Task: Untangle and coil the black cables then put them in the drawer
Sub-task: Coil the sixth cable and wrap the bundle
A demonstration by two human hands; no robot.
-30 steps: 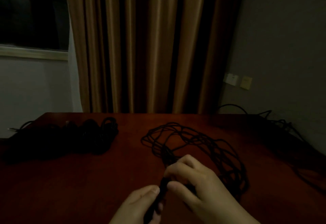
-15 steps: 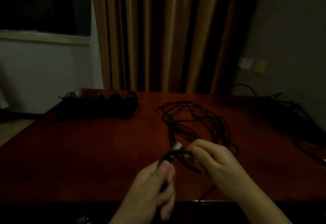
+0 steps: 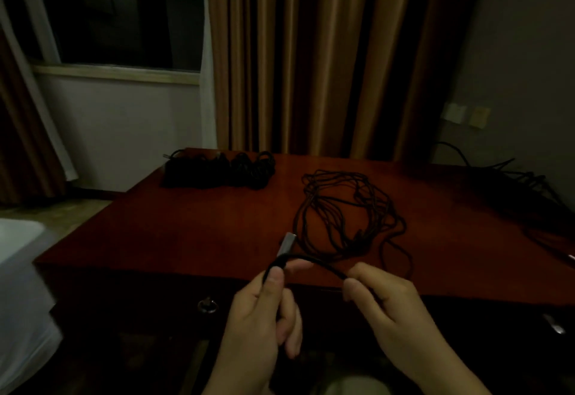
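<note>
A tangled black cable [image 3: 348, 214] lies in loose loops on the dark red table [image 3: 217, 226]. Its near end has a silver plug [image 3: 287, 243]. My left hand [image 3: 264, 310] pinches the cable just behind the plug, thumb on top. My right hand [image 3: 382, 298] pinches the same cable a short way along, so a small arc spans between the hands above the table's front edge. A pile of coiled black cables [image 3: 221, 169] sits at the far left of the table. The drawer front with a round knob [image 3: 207, 306] is below the table edge, closed.
More dark cables [image 3: 510, 183] trail over the table's far right toward the wall. Brown curtains [image 3: 311, 58] hang behind the table. A white bed corner [image 3: 18, 270] is at the left. A second metal handle [image 3: 553, 324] shows at the lower right.
Both hands have pulled back toward the table's front edge with the cable end and moved apart. The plug now stands free above my left thumb. The view has stepped back and tilted left.
</note>
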